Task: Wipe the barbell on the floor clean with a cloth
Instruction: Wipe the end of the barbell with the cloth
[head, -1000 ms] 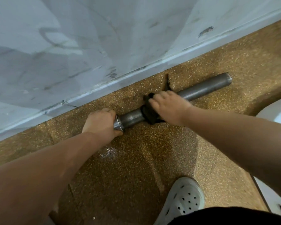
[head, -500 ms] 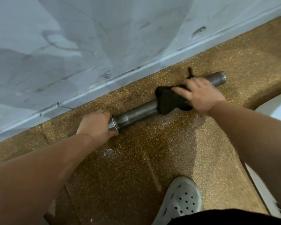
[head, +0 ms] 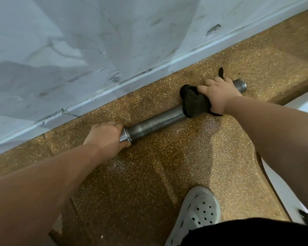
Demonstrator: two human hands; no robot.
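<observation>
A grey steel barbell sleeve [head: 156,121] lies on the speckled brown floor, running from lower left to upper right, close to the wall. My left hand [head: 105,137] grips the bar just left of the sleeve's collar. My right hand [head: 219,95] holds a black cloth [head: 194,102] wrapped around the sleeve near its far right end. The bare end of the sleeve shows just past my right hand. A tail of the cloth sticks up behind my fingers.
A pale marbled wall [head: 114,41] with a baseboard runs right behind the bar. My foot in a white perforated clog [head: 197,213] stands on the floor [head: 149,174] in front. A white surface [head: 302,105] borders the floor at the right.
My right hand slid the cloth along the sleeve from near the collar toward its right end. My left hand kept its grip.
</observation>
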